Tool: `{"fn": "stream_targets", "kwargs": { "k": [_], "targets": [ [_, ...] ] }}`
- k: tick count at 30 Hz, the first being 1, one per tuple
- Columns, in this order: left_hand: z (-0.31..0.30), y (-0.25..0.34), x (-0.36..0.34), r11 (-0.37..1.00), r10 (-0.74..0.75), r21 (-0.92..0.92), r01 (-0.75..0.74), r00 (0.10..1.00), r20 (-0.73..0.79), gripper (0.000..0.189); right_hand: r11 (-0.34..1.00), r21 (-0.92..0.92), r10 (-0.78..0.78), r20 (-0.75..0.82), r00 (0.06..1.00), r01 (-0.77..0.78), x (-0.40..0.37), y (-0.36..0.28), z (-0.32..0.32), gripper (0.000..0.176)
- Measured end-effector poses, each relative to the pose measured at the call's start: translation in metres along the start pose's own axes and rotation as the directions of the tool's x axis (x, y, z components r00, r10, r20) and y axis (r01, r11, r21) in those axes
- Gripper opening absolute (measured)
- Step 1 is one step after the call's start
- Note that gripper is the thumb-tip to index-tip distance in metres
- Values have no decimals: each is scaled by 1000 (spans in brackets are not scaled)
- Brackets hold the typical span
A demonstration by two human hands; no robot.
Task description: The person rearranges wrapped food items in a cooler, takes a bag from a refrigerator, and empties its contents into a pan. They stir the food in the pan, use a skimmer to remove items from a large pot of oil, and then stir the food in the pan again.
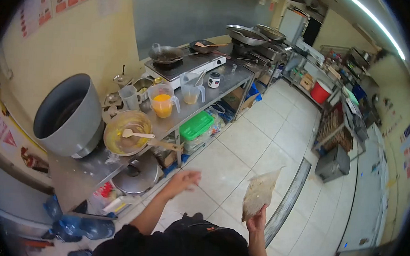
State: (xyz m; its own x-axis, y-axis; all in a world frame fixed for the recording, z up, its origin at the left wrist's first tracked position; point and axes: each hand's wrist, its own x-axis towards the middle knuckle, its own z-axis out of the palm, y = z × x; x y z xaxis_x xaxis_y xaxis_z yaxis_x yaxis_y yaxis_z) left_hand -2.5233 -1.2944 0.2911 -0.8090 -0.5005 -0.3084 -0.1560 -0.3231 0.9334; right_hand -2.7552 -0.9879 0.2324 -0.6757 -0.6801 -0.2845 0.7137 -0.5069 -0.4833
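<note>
My right hand (256, 220) grips the lower edge of a see-through plastic bag (259, 192) with pale brownish contents that I cannot make out. The bag is held upright over the tiled floor. My left hand (183, 183) is empty, with its fingers stretched out and slightly blurred, in the air beside the steel table (172, 121). Closest to it is the wooden handle of a pan (115, 143) with a yellow smear inside. Across that pan lies a spatula (136, 134) with a white handle.
Along the table stand a large grey pot (69, 115), a measuring jug (163, 104) of orange liquid, another jug (192, 87) and a white stove (180, 70) with pans. Below sit a green container (196, 126) and a lid (138, 175). A grey bin (333, 164) stands to the right.
</note>
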Motion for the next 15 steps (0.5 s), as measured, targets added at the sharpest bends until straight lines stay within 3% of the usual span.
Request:
{"fn": "stream_targets", "kwargs": {
  "k": [4,7,9,11,15],
  "targets": [
    [9,120,144,923,170,-291,-254,944,-283,39,999,24,34,-7,999,-34,91,-50,3,61],
    [-33,172,254,788,308,-380,-485,844,-439,39,994,80,71,-16,997,-69,180,-76,-7,62],
    [-70,202,318,748,310,-358,-559,771,-557,44,990,95,100,14,995,-100,241,-93,-4,61],
    [-120,222,377,703,262,-426,-569,765,-588,43,986,86,134,73,988,-140,315,-106,6,60],
    [-217,245,467,639,18,-563,-524,742,-671,55,978,66,190,114,975,-199,446,-137,46,59]
  ]
}}
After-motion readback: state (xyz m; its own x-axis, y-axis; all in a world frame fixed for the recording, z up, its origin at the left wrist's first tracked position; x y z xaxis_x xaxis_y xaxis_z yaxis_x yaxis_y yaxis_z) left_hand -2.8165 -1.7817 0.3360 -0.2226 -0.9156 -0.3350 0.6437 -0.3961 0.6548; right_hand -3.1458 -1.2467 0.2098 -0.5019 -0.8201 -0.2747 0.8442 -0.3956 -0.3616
